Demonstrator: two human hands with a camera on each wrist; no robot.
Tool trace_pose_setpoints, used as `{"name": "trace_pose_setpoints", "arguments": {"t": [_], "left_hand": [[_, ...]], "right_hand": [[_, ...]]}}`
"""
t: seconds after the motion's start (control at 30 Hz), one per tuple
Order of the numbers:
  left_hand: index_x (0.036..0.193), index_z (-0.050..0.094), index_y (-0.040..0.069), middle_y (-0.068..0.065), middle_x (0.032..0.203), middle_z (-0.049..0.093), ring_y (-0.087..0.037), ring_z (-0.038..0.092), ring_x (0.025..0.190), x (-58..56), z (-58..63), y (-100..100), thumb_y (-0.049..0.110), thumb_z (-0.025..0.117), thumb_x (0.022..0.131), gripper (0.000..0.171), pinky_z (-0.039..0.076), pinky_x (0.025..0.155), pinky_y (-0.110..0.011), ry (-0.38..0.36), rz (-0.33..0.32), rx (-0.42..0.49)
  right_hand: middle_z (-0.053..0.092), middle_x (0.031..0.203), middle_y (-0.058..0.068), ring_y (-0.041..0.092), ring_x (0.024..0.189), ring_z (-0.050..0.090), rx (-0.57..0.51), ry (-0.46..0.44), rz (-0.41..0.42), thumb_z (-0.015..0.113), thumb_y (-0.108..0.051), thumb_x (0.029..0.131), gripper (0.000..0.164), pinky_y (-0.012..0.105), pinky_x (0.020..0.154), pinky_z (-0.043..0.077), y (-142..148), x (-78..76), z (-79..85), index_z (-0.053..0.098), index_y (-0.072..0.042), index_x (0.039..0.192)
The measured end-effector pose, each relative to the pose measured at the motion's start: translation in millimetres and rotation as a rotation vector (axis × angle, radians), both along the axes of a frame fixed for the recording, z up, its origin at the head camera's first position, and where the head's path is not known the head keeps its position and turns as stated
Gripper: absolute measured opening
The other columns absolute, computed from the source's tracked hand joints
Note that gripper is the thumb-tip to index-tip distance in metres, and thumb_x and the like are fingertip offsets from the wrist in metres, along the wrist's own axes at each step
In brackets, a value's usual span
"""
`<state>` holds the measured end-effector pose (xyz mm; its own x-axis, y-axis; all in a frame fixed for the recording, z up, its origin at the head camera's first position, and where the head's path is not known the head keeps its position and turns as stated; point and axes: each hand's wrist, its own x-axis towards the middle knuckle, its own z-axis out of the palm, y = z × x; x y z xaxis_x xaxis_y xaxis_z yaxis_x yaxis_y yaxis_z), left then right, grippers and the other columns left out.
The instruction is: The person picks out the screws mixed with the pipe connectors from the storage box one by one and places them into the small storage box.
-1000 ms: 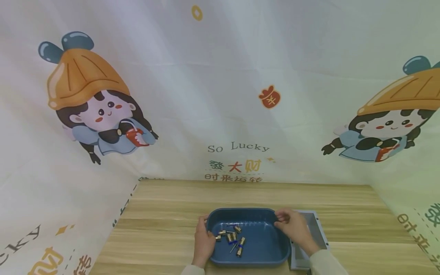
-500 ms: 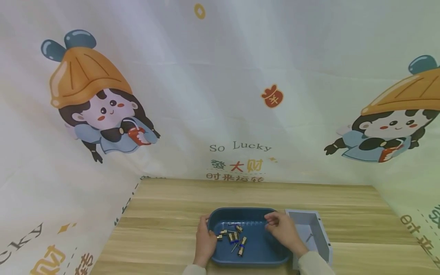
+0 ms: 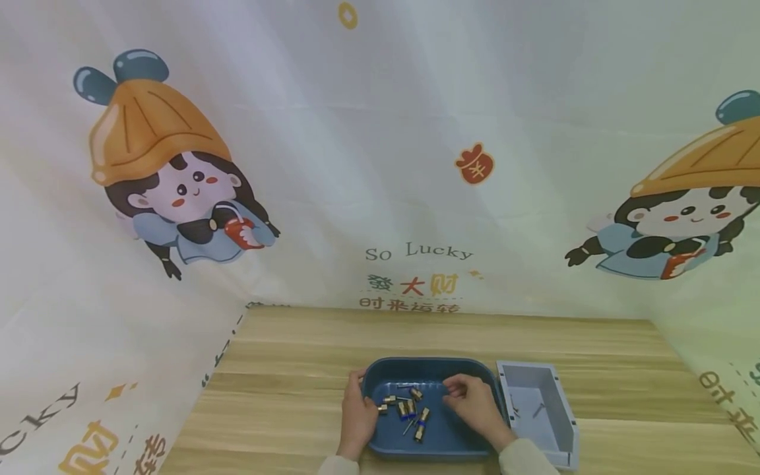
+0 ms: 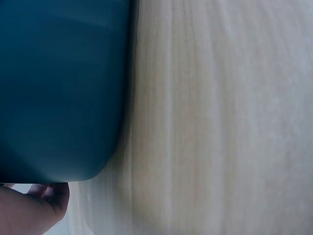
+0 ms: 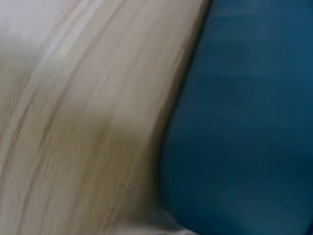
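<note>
A dark blue basin stands on the wooden table. My left hand grips its left rim, with the thumb inside and the fingers along the outer wall. In the left wrist view the fingers touch the basin's outer wall. Brass-coloured fittings, some with blue rings, lie loose in the basin's left half among thin screws. Over the basin's right half hovers my right hand, fingers loosely bent, with nothing visible in them. The right wrist view shows only the basin wall and table.
Right of the basin, close against it, stands a grey open bin. A few screws lie on its floor. Printed cloth walls enclose the wooden table at the back and both sides.
My right hand has moved left from the basin's right rim beside the grey bin to above the basin, uncovering the bin and its screws. My left hand has stayed on the rim.
</note>
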<state>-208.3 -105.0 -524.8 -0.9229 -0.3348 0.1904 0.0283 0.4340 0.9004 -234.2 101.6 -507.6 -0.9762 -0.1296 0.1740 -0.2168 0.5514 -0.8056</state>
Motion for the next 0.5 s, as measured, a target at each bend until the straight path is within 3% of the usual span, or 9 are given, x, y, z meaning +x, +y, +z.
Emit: {"name": "trace_pose_setpoints", "arguments": {"t": [0.5], "left_hand": [[0.117,0.050,-0.003,-0.028,0.120,0.056,-0.045,0.054,0.113,2.0,3.7,0,-0.020,0.044,0.072,0.048,0.043,0.095,-0.058,0.022,-0.001,-0.013]], "right_hand": [[0.068,0.079,0.008,0.014,0.069,0.062,-0.001,-0.003,0.111,0.073,0.002,0.069,0.020,0.019,0.062,0.051,-22,1.0,-13.1,0.068,0.004,0.088]]}}
